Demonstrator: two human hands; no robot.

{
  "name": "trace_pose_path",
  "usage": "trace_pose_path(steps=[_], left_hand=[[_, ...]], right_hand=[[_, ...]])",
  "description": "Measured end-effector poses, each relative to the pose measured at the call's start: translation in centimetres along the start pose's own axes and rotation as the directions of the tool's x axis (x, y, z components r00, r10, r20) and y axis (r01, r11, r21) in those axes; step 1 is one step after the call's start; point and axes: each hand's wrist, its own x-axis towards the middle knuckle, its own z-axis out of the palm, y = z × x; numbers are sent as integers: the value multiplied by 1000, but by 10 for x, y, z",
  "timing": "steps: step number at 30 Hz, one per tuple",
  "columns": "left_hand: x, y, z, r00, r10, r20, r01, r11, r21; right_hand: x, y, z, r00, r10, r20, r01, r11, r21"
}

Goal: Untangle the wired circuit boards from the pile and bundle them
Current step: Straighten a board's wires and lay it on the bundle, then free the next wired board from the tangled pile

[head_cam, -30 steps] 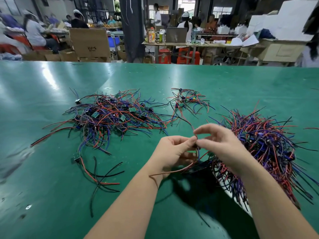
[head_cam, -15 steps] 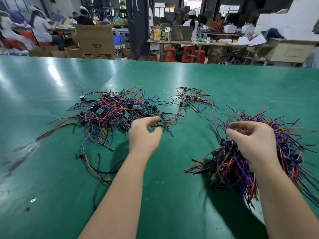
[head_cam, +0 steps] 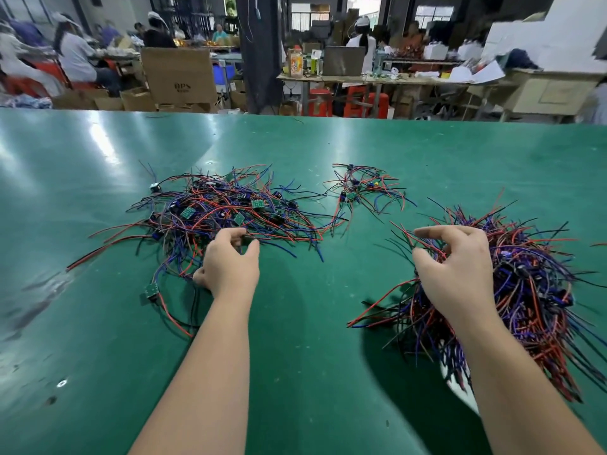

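Note:
A tangled pile (head_cam: 226, 211) of small green circuit boards with red, blue and black wires lies left of centre on the green table (head_cam: 312, 323). My left hand (head_cam: 230, 267) reaches into its near edge, with thumb and forefinger pinching a dark wired piece. On the right lies a denser heap of gathered wired boards (head_cam: 525, 284). My right hand (head_cam: 456, 264) rests on the left side of that heap. Its fingers are loosely curled and spread, and they grip nothing firmly.
A small separate cluster of wired boards (head_cam: 361, 188) lies further back at centre. One loose board with trailing wires (head_cam: 152, 292) sits near my left wrist. A white object (head_cam: 461, 389) shows under the right heap. Beyond the table's far edge are cardboard boxes (head_cam: 179, 75), workbenches and seated people.
Both hands were pinching one wire together at centre. My right hand carried it to the right heap and has loosened its grip. My left hand has reached into the tangled pile.

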Motion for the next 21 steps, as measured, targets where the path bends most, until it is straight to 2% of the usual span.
trace_pose_path(steps=[2, 4, 7, 8, 9, 10, 12, 13, 16, 21], left_hand=[[-4, 6, -4, 999, 10, -39, -21, 957, -289], [-9, 18, -10, 998, 4, -67, -40, 835, -548], [-21, 40, -18, 990, 123, -76, -139, 664, -734], [-24, 48, -21, 985, 169, -32, -128, 594, -794], [-29, 54, -23, 977, 207, 55, -57, 500, -864], [-34, 61, -26, 955, 236, 181, 82, 375, -923], [-43, 72, -31, 851, 309, 425, 408, 123, -905], [-46, 76, -33, 798, 341, 498, 510, 59, -858], [-53, 81, -35, 706, 368, 605, 643, 26, -766], [-62, 82, -34, 569, 413, 711, 784, -13, -620]], right_hand=[[0, 0, 2, 999, -28, -25, 29, 999, 23], [0, 1, 4, 995, -73, -64, 77, 994, 74], [1, 2, 6, 994, -82, -73, 96, 972, 215], [1, 2, 8, 996, -60, -59, 75, 950, 303], [2, 2, 9, 999, -28, -35, 40, 914, 405], [2, 2, 10, 1000, 9, -2, -6, 869, 494], [4, 2, 11, 994, 63, 86, -103, 786, 610], [4, 2, 11, 988, 77, 135, -147, 749, 647], [3, 0, 9, 964, 59, 259, -227, 692, 685], [-3, -7, 12, 898, 14, 439, -318, 711, 628]])
